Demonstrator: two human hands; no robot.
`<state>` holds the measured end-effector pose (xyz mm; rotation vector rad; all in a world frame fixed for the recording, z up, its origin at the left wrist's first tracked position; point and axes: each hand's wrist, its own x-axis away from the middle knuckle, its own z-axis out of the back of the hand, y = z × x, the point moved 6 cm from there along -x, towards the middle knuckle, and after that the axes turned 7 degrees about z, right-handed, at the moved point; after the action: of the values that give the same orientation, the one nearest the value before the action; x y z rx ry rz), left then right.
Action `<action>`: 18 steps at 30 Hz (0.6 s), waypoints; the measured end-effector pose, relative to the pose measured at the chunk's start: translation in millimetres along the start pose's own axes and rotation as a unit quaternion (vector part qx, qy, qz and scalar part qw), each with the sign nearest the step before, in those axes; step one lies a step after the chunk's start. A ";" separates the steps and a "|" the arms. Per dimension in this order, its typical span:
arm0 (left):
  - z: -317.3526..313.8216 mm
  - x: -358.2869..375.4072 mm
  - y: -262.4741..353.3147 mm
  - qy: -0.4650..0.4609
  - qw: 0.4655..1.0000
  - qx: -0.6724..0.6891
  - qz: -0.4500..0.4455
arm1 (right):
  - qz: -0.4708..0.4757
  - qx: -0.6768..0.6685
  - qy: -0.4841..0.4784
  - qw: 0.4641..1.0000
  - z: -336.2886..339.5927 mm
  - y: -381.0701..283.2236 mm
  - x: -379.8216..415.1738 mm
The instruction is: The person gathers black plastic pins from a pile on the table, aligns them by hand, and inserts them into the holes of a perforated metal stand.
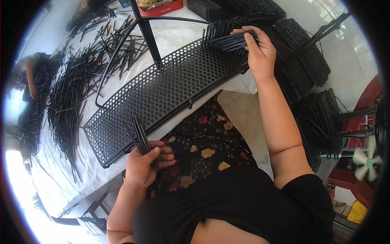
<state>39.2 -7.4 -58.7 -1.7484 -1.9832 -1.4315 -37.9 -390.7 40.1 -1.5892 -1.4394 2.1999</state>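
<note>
A long black perforated metal tray [158, 91] lies slantwise over the edge of the white-covered table, in front of my lap. My left hand [140, 167] is closed around a small bundle of thin black sticks [140, 136], which point up over the tray's near left end. At the far right end, my right hand [260, 57] pinches a thicker bundle of black sticks [230, 42] between thumb and fingers. This bundle lies nearly level, its tips reaching a row of upright black sticks [211, 32] along the tray's end.
Loose black sticks [77, 85] are heaped across the white tablecloth [91, 173]. A black post [147, 36] rises behind the tray. Farther back is a red box [164, 9]. Stacked black racks [300, 49] stand at right, near a fan [367, 162]. Another person [30, 77] is at far left.
</note>
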 end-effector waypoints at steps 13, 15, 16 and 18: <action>3.8 1.7 -2.9 0.020 1.000 -0.020 -0.001 | 0.043 0.196 -0.023 0.979 -19.6 2.0 -4.2; 3.9 2.8 -2.4 0.022 1.000 -0.020 -0.001 | 0.055 0.213 -0.018 0.975 -19.9 -0.4 -6.5; 3.5 3.4 -2.1 0.021 1.000 -0.022 0.001 | 0.040 0.226 -0.018 0.973 -18.8 1.1 -7.3; 3.0 4.4 -1.2 0.021 0.999 -0.023 -0.003 | 0.025 0.238 -0.017 0.971 -18.2 1.0 -6.7</action>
<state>38.1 -2.0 -58.1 -1.7171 -1.9512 -1.5157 -20.4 -383.3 43.6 -1.4323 -0.7881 2.3702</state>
